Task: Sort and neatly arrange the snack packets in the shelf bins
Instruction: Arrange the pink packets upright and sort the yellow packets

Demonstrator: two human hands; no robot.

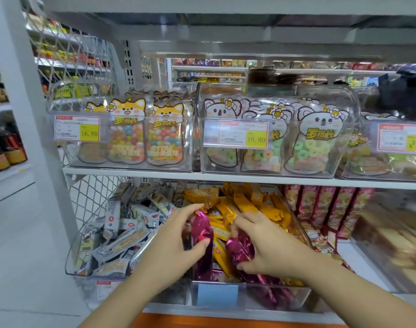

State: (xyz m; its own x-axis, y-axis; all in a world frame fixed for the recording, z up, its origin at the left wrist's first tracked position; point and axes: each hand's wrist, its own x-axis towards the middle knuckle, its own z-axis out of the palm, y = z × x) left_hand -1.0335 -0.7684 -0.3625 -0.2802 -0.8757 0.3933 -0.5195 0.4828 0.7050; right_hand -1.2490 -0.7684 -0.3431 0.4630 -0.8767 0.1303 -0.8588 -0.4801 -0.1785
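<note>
From my seat I see a magenta packet [201, 233] standing nearly upright over the near left part of the middle bin [297, 295] on the lower shelf, held by the left hand [176, 237]. Its fingers [193, 210] are curled round the packet's top and far side, and the thumb is pressed flat on its front, so it is a pinch across the wrapper. The left forearm comes up from the lower edge of view, angled to the right.

Just beside it, the right hand [263, 247] grips a second magenta packet [239, 250] that lies tilted. The fingers are bent over its upper edge and the thumb is tucked under its lower end. The wrist is cocked inward and the forearm runs off to the lower right. More magenta wrappers show through the bin's clear front wall, next to a blue label [217, 295].

Behind both hands the same bin holds a loose heap of yellow packets [249, 204]. The left bin [68, 254] is full of grey-and-white packets [121, 233] lying every way. To the right, red packets [332, 209] stand in a row.

Above the white shelf board [131, 170], clear bins hold fox pouches [131, 133] of coloured sweets on the left and koala pouches [317, 140] of ring sweets in the middle. Each bin carries a price tag [78, 128] reading 16.80 on its front
</note>
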